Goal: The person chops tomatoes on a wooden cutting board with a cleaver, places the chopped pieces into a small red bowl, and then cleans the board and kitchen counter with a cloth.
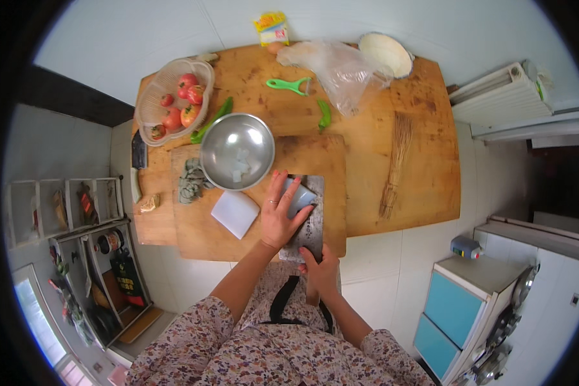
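Note:
My left hand (281,217) lies over a smooth pale bluish-white block (296,195), probably starch jelly, with its fingers across the top and its thumb at the right edge. That block rests on the flat grey blade of a cleaver (313,229), above the wooden cutting board (212,246). My right hand (322,272) grips the cleaver at its wooden handle, near the board's front edge. Left of my left hand sits a second white block (235,213). Behind it a stainless-steel bowl (258,137) contains several small white pieces (240,164).
Along the back are a plastic basket (147,103) of tomatoes (189,115), green peppers (324,116), a green peeler (287,85), a plastic bag (347,72) and an enamel bowl (383,50). A crumpled cloth (190,181), a knife (138,159) and a straw brush (395,166) lie nearer.

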